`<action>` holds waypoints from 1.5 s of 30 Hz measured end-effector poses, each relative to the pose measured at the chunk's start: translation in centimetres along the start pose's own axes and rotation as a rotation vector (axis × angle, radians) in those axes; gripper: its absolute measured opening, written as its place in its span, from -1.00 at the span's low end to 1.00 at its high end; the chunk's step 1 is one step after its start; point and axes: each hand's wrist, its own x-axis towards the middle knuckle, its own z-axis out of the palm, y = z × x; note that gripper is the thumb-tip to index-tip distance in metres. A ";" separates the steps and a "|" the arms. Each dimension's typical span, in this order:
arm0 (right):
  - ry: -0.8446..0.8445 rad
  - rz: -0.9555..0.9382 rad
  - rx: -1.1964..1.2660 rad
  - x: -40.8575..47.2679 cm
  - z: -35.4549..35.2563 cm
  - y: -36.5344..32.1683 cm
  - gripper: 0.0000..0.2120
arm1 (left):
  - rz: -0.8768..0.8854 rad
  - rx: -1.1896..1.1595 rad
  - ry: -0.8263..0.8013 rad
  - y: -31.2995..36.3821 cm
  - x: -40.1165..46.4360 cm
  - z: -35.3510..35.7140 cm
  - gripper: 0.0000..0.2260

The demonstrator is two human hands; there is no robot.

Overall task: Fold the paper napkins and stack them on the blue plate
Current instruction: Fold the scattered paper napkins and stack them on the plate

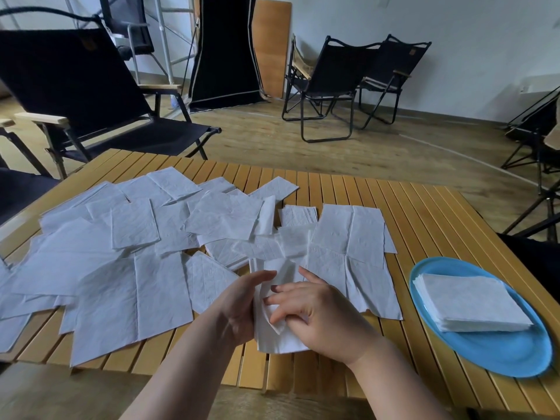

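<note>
Both hands hold one white paper napkin (274, 338) just above the table's near edge. My left hand (242, 304) grips its left side with curled fingers. My right hand (312, 310) pinches a turned-up corner of the same napkin. Several unfolded white napkins (127, 256) lie spread over the left and middle of the wooden slat table (424, 207). At the right stands the blue plate (515, 353), bearing a neat stack of folded napkins (472, 301).
Black folding chairs stand around: one close behind the table's left corner (91, 95), two farther back by the wall (333, 83), more at the right edge. The table's near edge runs just below my wrists.
</note>
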 end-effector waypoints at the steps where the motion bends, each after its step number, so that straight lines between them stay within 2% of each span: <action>1: -0.005 0.027 0.053 -0.1 -0.3 -0.1 -0.85 | -0.002 -0.003 -0.012 0.0 0.1 -0.1 -0.66; 3: 0.053 0.123 0.261 -0.6 -0.9 -0.1 -0.78 | -0.015 -0.030 -0.074 0.1 0.2 -0.2 -0.65; 4: 0.143 0.184 0.341 -0.8 -1.1 0.1 -0.77 | -0.029 -0.043 -0.096 0.2 0.2 -0.1 -0.65; 6: 0.406 0.373 0.303 -1.0 -1.4 1.0 -0.79 | -0.055 -0.055 -0.126 0.4 -0.2 0.2 -0.65; 8: 0.563 0.629 0.258 -1.0 -1.5 2.1 -0.81 | -0.050 -0.060 -0.216 0.3 -0.3 0.2 -0.64; 10: 0.554 0.820 0.404 -1.0 -1.3 3.0 -0.79 | -0.032 -0.036 -0.246 -0.1 0.2 -0.1 -0.53; 12: 0.519 0.901 0.538 -0.9 -1.0 3.3 -0.79 | -0.052 0.020 -0.232 -0.5 0.5 0.0 -0.51; 16: 0.523 0.839 0.544 -0.9 -0.7 3.2 -0.98 | -0.048 0.131 -0.113 -0.9 0.8 0.1 -0.53; 20: 0.519 0.643 0.324 -1.3 -1.5 2.9 -0.95 | -0.028 0.005 -0.120 -0.8 0.7 0.2 -0.52; 23: 0.478 0.460 0.288 -1.5 -2.3 2.3 -0.87 | -0.002 -0.036 -0.128 -0.8 0.6 0.4 -0.55; 26: 0.498 0.373 0.365 -1.4 -3.0 1.7 -0.81 | 0.022 0.014 -0.068 -0.8 0.4 0.7 -0.54; 28: 0.533 0.344 0.485 -1.2 -3.7 1.0 -0.88 | 0.032 0.035 -0.049 -0.7 0.2 1.0 -0.54; 30: 0.559 0.312 0.641 -1.0 -4.5 0.5 -0.93 | 0.015 0.020 -0.126 -0.3 -0.2 1.0 -0.59; 33: 0.498 0.398 0.775 -0.5 -4.9 0.6 -0.95 | -0.042 -0.066 -0.299 -0.1 -0.6 1.1 -0.62; 37: 0.392 0.663 0.475 0.2 -3.0 1.8 -0.93 | -0.069 -0.050 -0.287 -0.6 0.0 1.0 -0.53; 41: 0.443 0.673 0.322 0.4 -2.3 2.2 -0.92 | -0.030 0.049 -0.215 -1.1 0.4 0.9 -0.67; 45: 0.425 0.645 0.275 0.6 -2.4 2.4 -0.93 | -0.037 0.086 -0.188 -1.3 0.7 0.8 -0.65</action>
